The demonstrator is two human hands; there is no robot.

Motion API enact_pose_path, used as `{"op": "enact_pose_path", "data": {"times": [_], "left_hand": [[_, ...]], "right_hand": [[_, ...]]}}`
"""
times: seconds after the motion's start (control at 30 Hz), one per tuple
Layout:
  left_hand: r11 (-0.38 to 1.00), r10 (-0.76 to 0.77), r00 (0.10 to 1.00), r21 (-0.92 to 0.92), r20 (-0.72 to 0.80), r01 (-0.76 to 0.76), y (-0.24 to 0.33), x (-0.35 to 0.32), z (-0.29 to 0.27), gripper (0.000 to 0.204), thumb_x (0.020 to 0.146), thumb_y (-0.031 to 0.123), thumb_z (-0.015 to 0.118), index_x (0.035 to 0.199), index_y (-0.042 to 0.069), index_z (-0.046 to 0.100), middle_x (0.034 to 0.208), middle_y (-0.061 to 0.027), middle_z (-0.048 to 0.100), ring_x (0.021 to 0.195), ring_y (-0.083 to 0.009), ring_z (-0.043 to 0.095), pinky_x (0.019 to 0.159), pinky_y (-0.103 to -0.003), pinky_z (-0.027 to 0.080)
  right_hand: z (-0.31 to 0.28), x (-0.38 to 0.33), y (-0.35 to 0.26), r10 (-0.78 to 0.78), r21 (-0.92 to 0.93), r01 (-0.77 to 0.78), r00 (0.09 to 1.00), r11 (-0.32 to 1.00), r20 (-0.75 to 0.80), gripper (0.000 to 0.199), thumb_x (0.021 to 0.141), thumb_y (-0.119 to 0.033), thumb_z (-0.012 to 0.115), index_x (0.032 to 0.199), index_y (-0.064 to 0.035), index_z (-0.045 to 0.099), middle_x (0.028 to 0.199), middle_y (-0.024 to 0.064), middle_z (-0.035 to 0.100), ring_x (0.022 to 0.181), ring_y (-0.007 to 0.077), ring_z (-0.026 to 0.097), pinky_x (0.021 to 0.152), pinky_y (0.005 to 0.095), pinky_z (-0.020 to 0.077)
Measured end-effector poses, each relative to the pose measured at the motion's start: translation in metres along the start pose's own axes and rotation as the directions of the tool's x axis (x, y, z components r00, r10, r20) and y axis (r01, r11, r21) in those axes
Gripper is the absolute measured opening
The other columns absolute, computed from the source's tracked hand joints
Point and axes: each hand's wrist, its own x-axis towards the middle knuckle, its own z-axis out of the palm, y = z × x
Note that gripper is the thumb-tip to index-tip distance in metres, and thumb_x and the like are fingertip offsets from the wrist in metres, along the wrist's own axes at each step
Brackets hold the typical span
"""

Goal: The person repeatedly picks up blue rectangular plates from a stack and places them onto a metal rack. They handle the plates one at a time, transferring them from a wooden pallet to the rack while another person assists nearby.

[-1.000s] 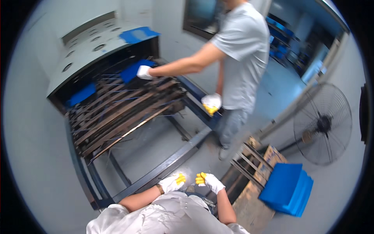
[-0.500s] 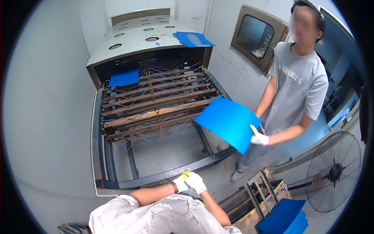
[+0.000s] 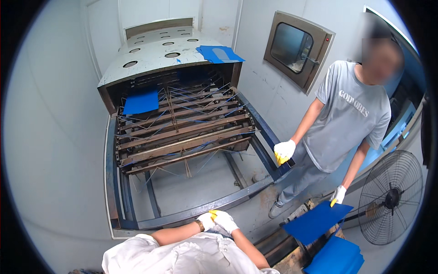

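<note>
My left hand (image 3: 206,222) and my right hand (image 3: 225,221) wear white gloves with yellow fingertips. They rest together in front of my body, just short of the front bar of a metal frame (image 3: 205,205). Both look closed against each other, and no object shows in them. At the right, a co-worker's gloved hand (image 3: 338,195) grips the edge of a blue sheet (image 3: 317,221) above a pile of blue sheets (image 3: 335,258). The co-worker's other glove (image 3: 284,151) is by the frame's right corner, fingers pointing down.
Slatted conveyor racks (image 3: 182,132) with thin wires run into a pale hooded oven (image 3: 150,59). One blue sheet (image 3: 140,101) lies on the racks; more blue sheets (image 3: 220,54) lie on the hood. A caged fan (image 3: 391,197) stands at the right, near a windowed wall box (image 3: 299,50).
The co-worker's held blue sheet has gone from beside the racks to above the pile, now in one hand. The co-worker leans toward the pile. My hands stay together.
</note>
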Motion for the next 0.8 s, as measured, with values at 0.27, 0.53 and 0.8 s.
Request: {"op": "enact_pose_path", "data": {"times": [0.27,0.53,0.8], "left_hand": [[0.898,-0.120,0.889,-0.332,0.442,0.287,0.011,0.089,-0.106,0.019,0.083,0.012,0.030,0.082,0.008,0.049,0.068,-0.0053,0.051,0.055,-0.0171,0.051,0.052,-0.029,0.046],[0.892,-0.157,0.942,-0.366,0.298,0.264,0.036,0.040,-0.057,0.014,0.083,0.010,0.037,0.081,0.011,0.050,0.069,-0.0038,0.054,0.055,-0.0190,0.054,0.050,-0.029,0.048],[0.984,0.151,0.985,-0.083,-0.084,-0.158,0.063,-0.019,-0.056,0.024,0.083,0.015,0.038,0.103,0.007,0.049,0.108,-0.0104,0.049,0.100,-0.0227,0.045,0.088,-0.031,0.035]], "right_hand": [[0.012,0.009,-0.017,-0.008,0.020,0.007,0.999,1.000,0.040,0.030,0.079,-0.020,0.046,0.103,-0.0065,0.056,0.102,0.0132,0.057,0.095,0.0251,0.053,0.083,0.0295,0.0397],[0.008,0.028,-0.025,0.055,-0.064,-0.062,0.993,0.996,-0.102,0.031,0.078,-0.023,0.047,0.104,-0.0069,0.056,0.101,0.0134,0.057,0.094,0.0254,0.054,0.082,0.0305,0.0407],[-0.001,0.049,-0.051,0.047,-0.109,-0.068,0.982,0.992,-0.181,0.030,0.079,-0.024,0.047,0.103,-0.0089,0.057,0.099,0.0123,0.058,0.094,0.0270,0.053,0.082,0.0311,0.0402]]}}
